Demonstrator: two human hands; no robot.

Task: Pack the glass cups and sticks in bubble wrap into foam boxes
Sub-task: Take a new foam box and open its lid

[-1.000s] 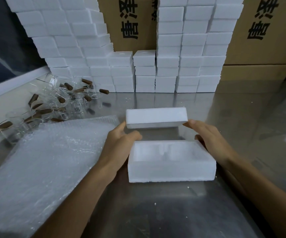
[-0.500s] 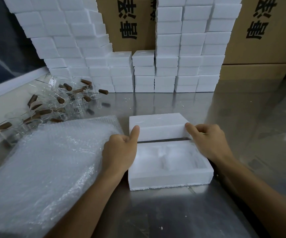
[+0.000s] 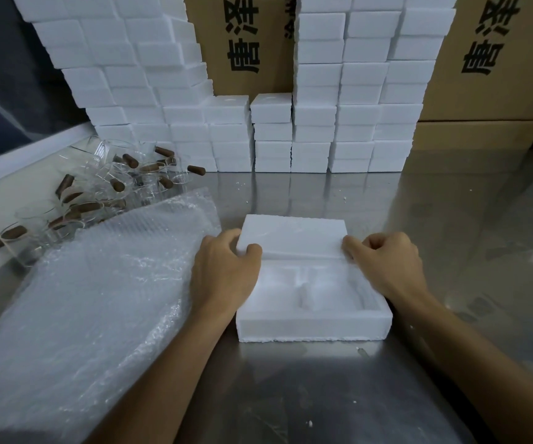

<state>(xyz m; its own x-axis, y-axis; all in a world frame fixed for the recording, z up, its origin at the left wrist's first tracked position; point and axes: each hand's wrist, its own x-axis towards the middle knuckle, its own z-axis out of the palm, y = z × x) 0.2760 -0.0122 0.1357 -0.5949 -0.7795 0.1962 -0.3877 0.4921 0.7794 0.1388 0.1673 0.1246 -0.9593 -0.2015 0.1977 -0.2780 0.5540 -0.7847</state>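
Both hands, left (image 3: 223, 277) and right (image 3: 387, 267), fingers curled, gripping the ends of a foam lid (image 3: 294, 235) behind the open foam box (image 3: 313, 325), centre frame, bubble wrap (image 3: 76, 299) at left.

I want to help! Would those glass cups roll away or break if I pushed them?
Probably both. The cups look thin and clear, so likely fragile. Several lie tipped in a heap, so a push could roll them on the smooth table.

Dim, even light from above. The steel table (image 3: 290, 395) carries soft glare and blurred reflections. Wide-angle distortion bends the edges; the centre stays sharp, the shadows faint.
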